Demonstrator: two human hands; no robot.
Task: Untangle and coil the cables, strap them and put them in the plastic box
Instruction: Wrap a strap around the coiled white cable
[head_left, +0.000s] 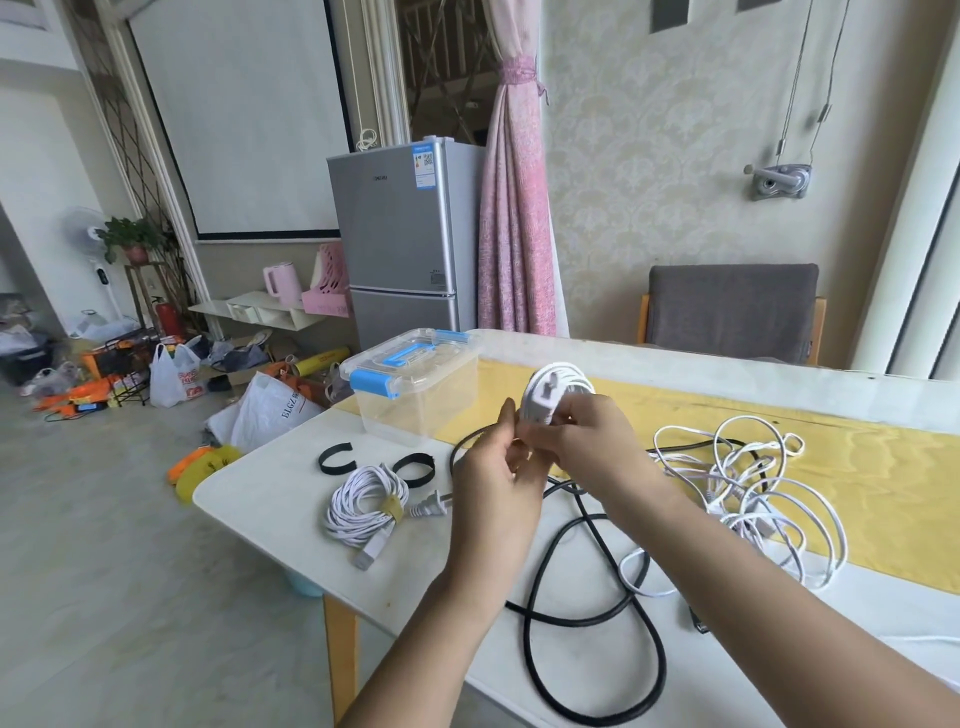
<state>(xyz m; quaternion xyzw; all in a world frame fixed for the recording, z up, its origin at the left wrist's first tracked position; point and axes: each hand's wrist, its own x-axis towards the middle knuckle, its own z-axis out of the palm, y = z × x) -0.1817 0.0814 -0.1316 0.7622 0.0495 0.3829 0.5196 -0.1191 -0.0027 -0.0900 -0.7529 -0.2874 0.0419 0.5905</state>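
Observation:
Above the table, my right hand (589, 441) grips a small coil of white cable (558, 387), its white plug facing me. My left hand (501, 457) pinches the coil's lower left edge with curled fingers. A clear plastic box (415, 384) with a blue-latched lid stands closed at the table's far left. In front of the box lies a coiled white cable (363, 501) bound with a yellow strap. Two black straps (337, 460) (415, 467) lie between that coil and the box. A loose black cable (587, 597) and a tangle of white cables (748, 493) sprawl on the table.
The white table (270, 499) carries a yellow runner (883, 467); its left edge and corner are close to the strapped coil. A grey chair (732, 312) stands behind the table. Bags and clutter cover the floor at left, near a silver fridge (405, 239).

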